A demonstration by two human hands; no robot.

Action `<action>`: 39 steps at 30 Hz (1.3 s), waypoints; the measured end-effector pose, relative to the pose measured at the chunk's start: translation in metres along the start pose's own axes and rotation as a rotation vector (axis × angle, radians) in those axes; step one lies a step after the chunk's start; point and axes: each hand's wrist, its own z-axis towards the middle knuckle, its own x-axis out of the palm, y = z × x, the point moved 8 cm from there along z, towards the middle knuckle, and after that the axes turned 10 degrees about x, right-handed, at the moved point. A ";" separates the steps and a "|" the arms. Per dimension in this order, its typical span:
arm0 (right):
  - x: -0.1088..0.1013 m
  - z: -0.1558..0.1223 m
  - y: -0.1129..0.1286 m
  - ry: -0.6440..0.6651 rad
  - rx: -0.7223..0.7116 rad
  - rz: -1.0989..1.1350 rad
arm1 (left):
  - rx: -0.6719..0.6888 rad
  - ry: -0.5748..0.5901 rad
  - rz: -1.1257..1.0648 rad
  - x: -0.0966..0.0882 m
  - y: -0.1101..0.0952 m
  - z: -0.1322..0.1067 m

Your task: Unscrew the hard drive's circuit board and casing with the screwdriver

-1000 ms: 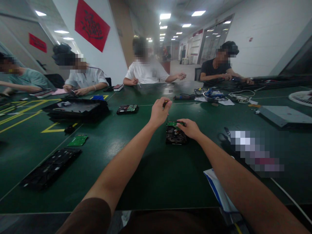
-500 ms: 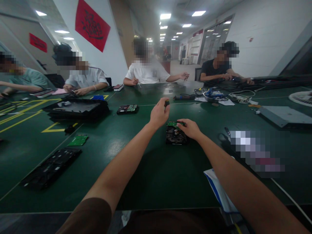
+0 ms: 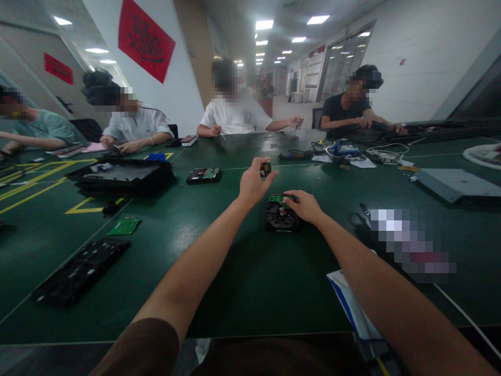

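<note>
My left hand [image 3: 253,181] is closed on the handle of a screwdriver [image 3: 266,169], dark with some yellow. It stands upright above the far left part of a hard drive [image 3: 282,218], its thin shaft pointing down. Where the tip meets the drive is too small to make out. The drive lies flat on the green table [image 3: 235,282], with a green circuit board [image 3: 276,199] at its far end. Fingers and thumb of my right hand [image 3: 308,207] grip the drive's far right corner, covering part of the board.
To the left lie a loose green board [image 3: 124,226], a black slab-like part [image 3: 84,269] and black trays [image 3: 121,175]. Another drive [image 3: 204,175] sits farther back. At right are a metal box [image 3: 457,185], cables [image 3: 346,151] and a blurred-out object [image 3: 410,243]. Several people sit opposite.
My left thumb and fingers have shifted on the screwdriver, so more of its handle shows. The drive and my right hand stay in place; the view has shifted slightly.
</note>
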 end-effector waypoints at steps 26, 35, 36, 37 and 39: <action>0.001 0.001 -0.001 0.003 -0.006 -0.002 | 0.012 -0.009 -0.035 -0.004 -0.002 0.007; 0.001 0.001 -0.003 -0.005 0.002 -0.004 | 0.066 0.062 0.108 -0.006 -0.008 0.011; 0.001 0.001 -0.002 -0.004 -0.003 -0.002 | 0.057 0.057 0.100 -0.006 -0.006 0.010; 0.001 0.001 -0.002 -0.001 -0.007 -0.002 | 0.043 0.047 0.088 -0.005 -0.004 0.009; 0.001 0.001 -0.002 0.002 -0.006 -0.003 | 0.001 0.021 0.064 -0.005 0.003 0.008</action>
